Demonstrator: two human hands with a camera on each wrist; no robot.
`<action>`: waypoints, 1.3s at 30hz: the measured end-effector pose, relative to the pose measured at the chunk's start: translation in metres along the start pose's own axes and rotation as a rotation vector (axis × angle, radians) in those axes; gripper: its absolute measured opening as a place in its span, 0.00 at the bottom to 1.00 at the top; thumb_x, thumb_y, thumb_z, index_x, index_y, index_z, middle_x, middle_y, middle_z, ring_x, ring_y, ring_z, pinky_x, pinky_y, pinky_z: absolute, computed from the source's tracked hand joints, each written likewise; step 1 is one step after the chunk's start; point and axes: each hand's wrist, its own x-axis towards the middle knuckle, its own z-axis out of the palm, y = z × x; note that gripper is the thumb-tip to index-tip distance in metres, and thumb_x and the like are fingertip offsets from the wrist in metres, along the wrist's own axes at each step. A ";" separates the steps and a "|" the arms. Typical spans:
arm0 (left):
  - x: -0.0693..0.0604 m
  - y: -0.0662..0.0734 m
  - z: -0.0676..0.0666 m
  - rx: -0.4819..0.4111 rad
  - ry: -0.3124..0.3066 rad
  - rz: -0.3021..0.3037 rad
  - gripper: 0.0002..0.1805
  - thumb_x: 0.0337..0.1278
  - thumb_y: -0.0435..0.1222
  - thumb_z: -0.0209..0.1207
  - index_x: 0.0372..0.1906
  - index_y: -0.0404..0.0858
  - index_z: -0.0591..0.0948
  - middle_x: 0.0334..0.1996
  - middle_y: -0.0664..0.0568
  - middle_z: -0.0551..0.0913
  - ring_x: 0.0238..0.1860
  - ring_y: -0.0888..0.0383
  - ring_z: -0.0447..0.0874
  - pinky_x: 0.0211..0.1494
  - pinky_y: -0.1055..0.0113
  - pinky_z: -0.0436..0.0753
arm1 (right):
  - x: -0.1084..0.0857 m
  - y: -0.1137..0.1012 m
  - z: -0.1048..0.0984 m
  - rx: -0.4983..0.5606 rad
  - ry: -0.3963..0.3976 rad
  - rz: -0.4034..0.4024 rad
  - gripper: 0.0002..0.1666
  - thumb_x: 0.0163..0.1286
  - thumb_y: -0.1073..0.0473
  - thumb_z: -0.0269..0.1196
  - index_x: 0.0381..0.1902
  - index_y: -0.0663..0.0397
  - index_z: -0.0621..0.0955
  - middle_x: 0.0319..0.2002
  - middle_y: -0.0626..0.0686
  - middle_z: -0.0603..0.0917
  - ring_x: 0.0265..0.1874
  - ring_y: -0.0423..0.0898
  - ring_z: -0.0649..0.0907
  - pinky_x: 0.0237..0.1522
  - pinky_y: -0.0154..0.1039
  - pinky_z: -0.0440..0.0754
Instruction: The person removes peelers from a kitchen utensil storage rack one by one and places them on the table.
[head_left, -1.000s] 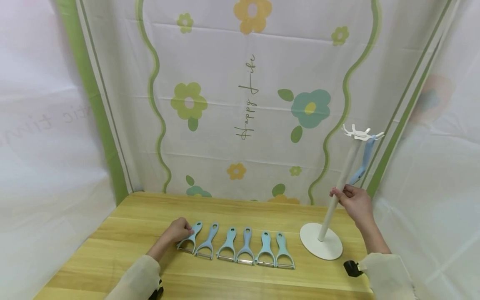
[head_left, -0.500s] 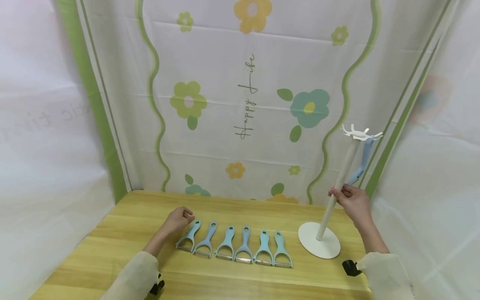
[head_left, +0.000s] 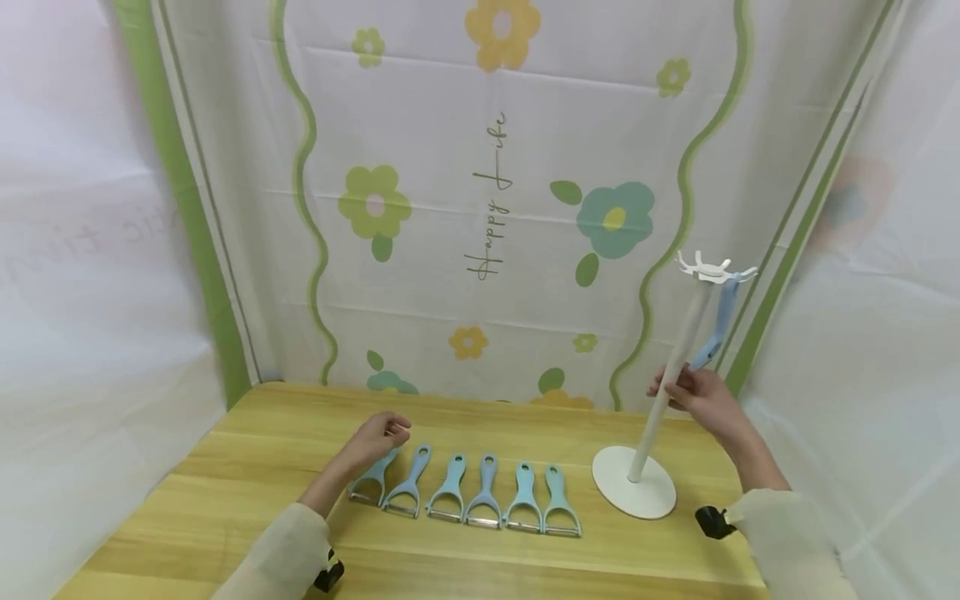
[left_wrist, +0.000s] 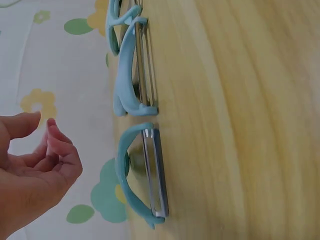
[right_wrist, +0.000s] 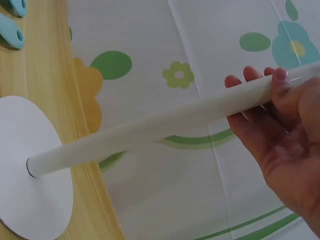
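Note:
A white hook stand [head_left: 682, 333] with a round base stands at the right of the table. My right hand [head_left: 701, 400] grips its pole, thumb on one side and fingers behind, as the right wrist view shows on the pole [right_wrist: 150, 122]. From a hook hangs one blue peeler [head_left: 723, 321], its lower end partly behind my hand. My left hand [head_left: 378, 437] hovers over the leftmost peeler [head_left: 372, 477] and hides part of its handle. In the left wrist view the left hand [left_wrist: 42, 165] holds nothing, its thumb and fingertips apart, beside a peeler [left_wrist: 121, 162].
Several more blue and green peelers [head_left: 485, 483] lie in a row on the wooden table [head_left: 450, 562], handles pointing to the back. A flowered curtain [head_left: 435, 275] hangs behind the table, with white curtains on both sides.
My left hand has come off the leftmost peeler's handle and moved slightly right above it. The right hand's fingers reach a little further round the pole. The view has shifted slightly.

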 end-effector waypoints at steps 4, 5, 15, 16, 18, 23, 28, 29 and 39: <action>0.002 0.000 0.003 -0.017 -0.026 -0.005 0.15 0.69 0.31 0.56 0.54 0.26 0.76 0.44 0.42 0.82 0.45 0.52 0.80 0.49 0.56 0.82 | 0.000 -0.006 0.004 -0.048 0.094 0.075 0.21 0.77 0.60 0.56 0.53 0.78 0.77 0.39 0.43 0.89 0.41 0.30 0.86 0.44 0.29 0.85; 0.002 0.001 0.005 -0.021 -0.033 -0.009 0.15 0.69 0.32 0.56 0.55 0.26 0.76 0.44 0.42 0.82 0.45 0.52 0.80 0.48 0.57 0.82 | 0.000 -0.008 0.005 -0.055 0.119 0.092 0.22 0.76 0.60 0.57 0.54 0.79 0.76 0.39 0.42 0.89 0.40 0.30 0.86 0.44 0.29 0.86; 0.002 0.010 0.013 -0.034 -0.022 0.011 0.11 0.68 0.31 0.57 0.51 0.30 0.78 0.42 0.42 0.83 0.43 0.53 0.80 0.47 0.60 0.82 | -0.003 -0.012 0.020 -0.102 0.330 0.123 0.22 0.72 0.62 0.63 0.53 0.79 0.78 0.33 0.42 0.90 0.33 0.27 0.86 0.39 0.26 0.85; 0.002 0.011 0.013 -0.028 -0.024 0.024 0.11 0.68 0.30 0.57 0.51 0.30 0.78 0.42 0.42 0.83 0.43 0.53 0.81 0.46 0.61 0.82 | -0.003 -0.013 0.022 -0.121 0.364 0.123 0.21 0.71 0.63 0.64 0.52 0.79 0.79 0.32 0.43 0.90 0.32 0.26 0.85 0.38 0.25 0.85; 0.001 0.013 0.015 -0.023 -0.024 0.035 0.11 0.67 0.30 0.57 0.50 0.30 0.79 0.42 0.41 0.83 0.42 0.54 0.81 0.45 0.62 0.82 | -0.002 -0.014 0.027 -0.172 0.444 0.132 0.19 0.67 0.63 0.67 0.49 0.76 0.82 0.30 0.46 0.91 0.29 0.23 0.84 0.34 0.23 0.83; 0.003 0.017 0.017 -0.019 -0.031 0.039 0.10 0.68 0.29 0.57 0.50 0.30 0.79 0.40 0.43 0.83 0.41 0.55 0.80 0.44 0.64 0.81 | -0.001 -0.016 0.040 -0.317 0.635 0.192 0.16 0.60 0.60 0.73 0.43 0.66 0.87 0.29 0.57 0.90 0.20 0.16 0.76 0.24 0.20 0.76; 0.006 0.019 0.021 -0.035 -0.049 0.065 0.12 0.67 0.30 0.57 0.51 0.28 0.79 0.39 0.46 0.82 0.40 0.56 0.79 0.44 0.65 0.81 | 0.001 -0.013 0.051 -0.386 0.781 0.162 0.15 0.59 0.62 0.73 0.41 0.68 0.87 0.33 0.67 0.88 0.18 0.10 0.70 0.20 0.18 0.70; 0.006 0.020 0.021 -0.044 -0.056 0.072 0.12 0.67 0.29 0.57 0.51 0.28 0.78 0.39 0.44 0.82 0.40 0.55 0.79 0.44 0.64 0.81 | 0.001 -0.013 0.053 -0.389 0.812 0.155 0.15 0.59 0.62 0.73 0.41 0.68 0.87 0.34 0.68 0.88 0.18 0.10 0.69 0.20 0.16 0.69; 0.007 0.029 0.025 -0.059 -0.107 0.108 0.11 0.69 0.31 0.56 0.51 0.30 0.79 0.39 0.42 0.81 0.39 0.53 0.79 0.43 0.61 0.82 | -0.003 -0.008 0.048 -0.263 0.754 0.172 0.20 0.62 0.58 0.72 0.46 0.68 0.84 0.26 0.42 0.89 0.22 0.14 0.75 0.26 0.16 0.73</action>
